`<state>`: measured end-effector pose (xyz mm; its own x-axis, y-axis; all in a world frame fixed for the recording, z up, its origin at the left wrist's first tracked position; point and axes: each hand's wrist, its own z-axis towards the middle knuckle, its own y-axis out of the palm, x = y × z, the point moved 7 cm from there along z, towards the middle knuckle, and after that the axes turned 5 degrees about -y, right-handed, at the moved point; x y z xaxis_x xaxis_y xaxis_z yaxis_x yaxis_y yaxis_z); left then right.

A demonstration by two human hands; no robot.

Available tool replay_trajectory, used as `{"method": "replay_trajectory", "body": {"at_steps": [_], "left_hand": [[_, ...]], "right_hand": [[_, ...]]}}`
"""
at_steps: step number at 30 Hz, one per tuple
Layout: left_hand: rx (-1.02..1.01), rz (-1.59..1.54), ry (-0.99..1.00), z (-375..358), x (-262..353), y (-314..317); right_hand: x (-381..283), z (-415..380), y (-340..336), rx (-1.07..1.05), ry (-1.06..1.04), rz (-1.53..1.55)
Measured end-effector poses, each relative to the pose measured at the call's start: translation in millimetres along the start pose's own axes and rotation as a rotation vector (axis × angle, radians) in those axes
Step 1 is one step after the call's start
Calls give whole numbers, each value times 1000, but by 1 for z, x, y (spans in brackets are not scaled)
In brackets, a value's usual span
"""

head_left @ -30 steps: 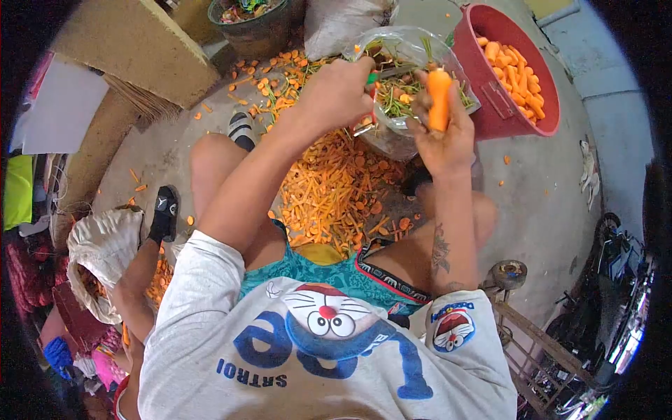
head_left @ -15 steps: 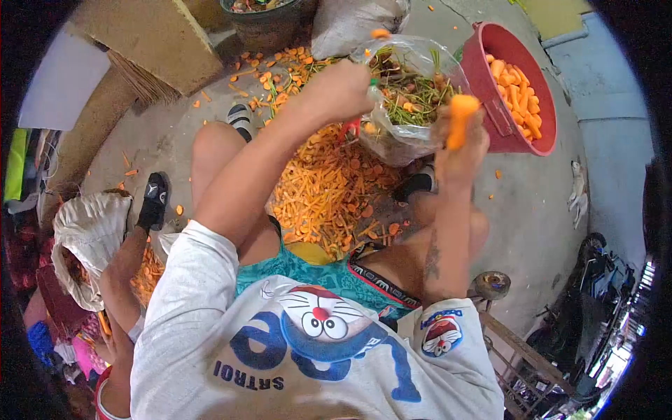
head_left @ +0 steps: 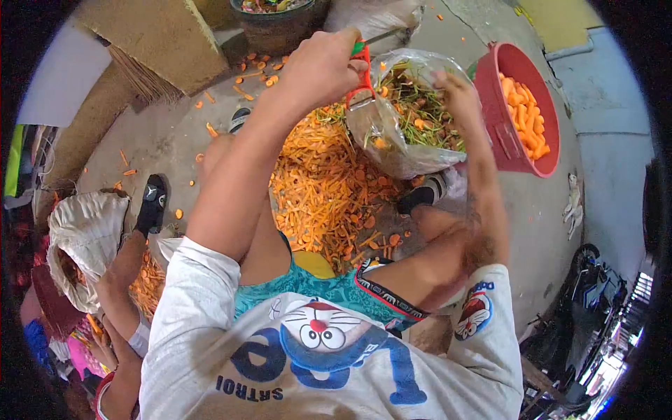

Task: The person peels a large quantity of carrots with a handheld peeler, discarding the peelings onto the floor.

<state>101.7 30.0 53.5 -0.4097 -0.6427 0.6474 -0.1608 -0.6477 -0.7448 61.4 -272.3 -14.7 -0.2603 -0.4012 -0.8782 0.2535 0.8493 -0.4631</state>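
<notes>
My left hand (head_left: 325, 70) is closed around a red peeler (head_left: 362, 82) and a knife (head_left: 381, 37) with a green handle, whose blade points right. The peeler hangs at the near left rim of a clear plastic bag (head_left: 392, 150). Green stems (head_left: 427, 115) and bits of orange carrot fill the bag. My right hand (head_left: 458, 98) is over the bag's right side, its fingers smeared by motion at the stems. Beneath my arms, between my legs, lies a heap of carrot peelings and slices (head_left: 322, 189).
A red tub (head_left: 498, 122) of peeled carrots (head_left: 526, 115) leans at the right. A dark bucket (head_left: 276, 28) and a white sack (head_left: 374, 17) stand at the back. At left, another person's hand (head_left: 103, 343) is near an open white sack (head_left: 91, 224). A motorcycle (head_left: 591, 301) is at lower right.
The peeled carrot has left my right hand, which has moved to the bag's right side. My left hand has risen slightly left with the knife and peeler. An airborne orange piece is gone from view.
</notes>
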Motion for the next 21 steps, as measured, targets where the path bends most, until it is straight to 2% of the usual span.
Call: {"method": "replay_trajectory", "body": {"at_steps": [2, 6, 7, 10, 12, 14, 20, 21], "left_hand": [[39, -25, -13, 4, -7, -6], [53, -9, -8, 12, -25, -11], [41, -20, -18, 12, -27, -13], [35, -15, -29, 10, -24, -21], [48, -8, -26, 10, -24, -21], [39, -18, 15, 11, -24, -15], [43, -34, 39, 9, -18, -5], [45, -29, 47, 9, -17, -5]], "right_hand": [[75, 55, 43, -138, 60, -44], [156, 109, 94, -209, 20, -555], [163, 117, 98, -75, 50, -638], [151, 115, 106, -45, 36, -755], [150, 110, 103, -27, 76, -743], [152, 114, 109, -96, -129, -647], [134, 82, 98, 30, -144, -492], [140, 92, 87, 82, -287, -245]]}}
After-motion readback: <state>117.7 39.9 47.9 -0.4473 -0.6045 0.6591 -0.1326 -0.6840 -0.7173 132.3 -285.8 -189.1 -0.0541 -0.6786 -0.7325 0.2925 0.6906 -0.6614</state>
